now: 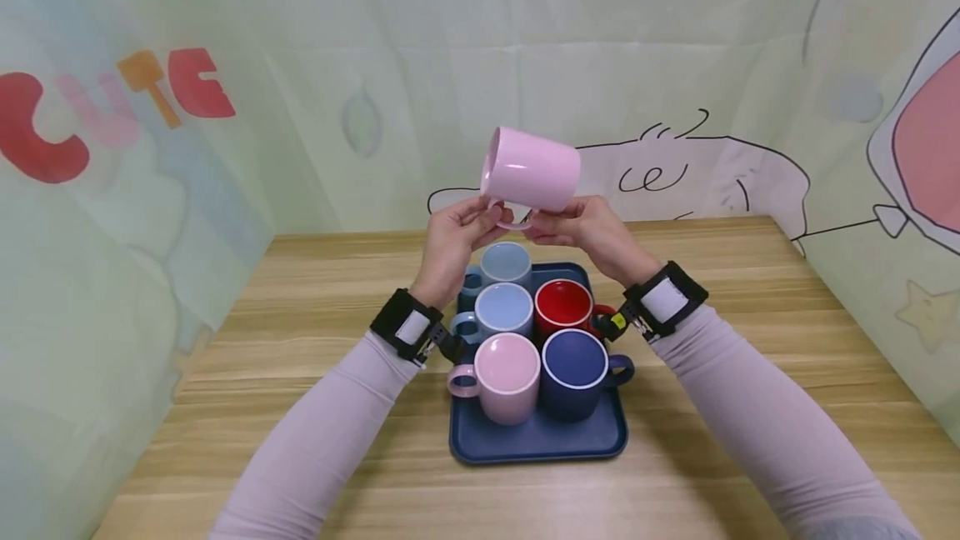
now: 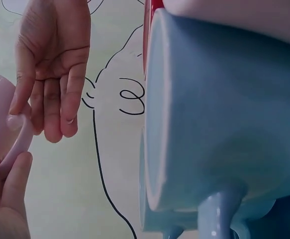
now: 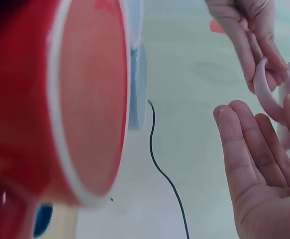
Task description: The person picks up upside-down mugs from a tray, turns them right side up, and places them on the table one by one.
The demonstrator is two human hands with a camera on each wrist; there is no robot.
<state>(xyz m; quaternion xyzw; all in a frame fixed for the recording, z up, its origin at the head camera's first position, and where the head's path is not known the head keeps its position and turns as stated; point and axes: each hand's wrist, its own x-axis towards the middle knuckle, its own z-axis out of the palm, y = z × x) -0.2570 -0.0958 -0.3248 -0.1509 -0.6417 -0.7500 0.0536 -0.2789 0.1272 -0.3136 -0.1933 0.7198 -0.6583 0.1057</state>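
Note:
In the head view, a pink mug (image 1: 534, 169) is held up on its side over the far end of the tray, mouth to the left and handle downward. My left hand (image 1: 453, 244) pinches the handle near the rim end, thumb and fingers on either side of it. At the mug's base end is my right hand (image 1: 588, 232). The right wrist view shows that hand's fingers (image 3: 256, 144) nearly straight and apart from the mug, with the thumb at the lower end of the handle (image 3: 268, 94).
Below the hands, a dark blue tray (image 1: 536, 444) carries upright mugs: two light blue ones (image 1: 504, 308) on the left, a pink one (image 1: 507, 377) in front, a red one (image 1: 564, 307) and a navy one (image 1: 575, 373) on the right. A wooden table (image 1: 337, 340) lies beneath; a printed curtain (image 1: 420, 65) hangs behind.

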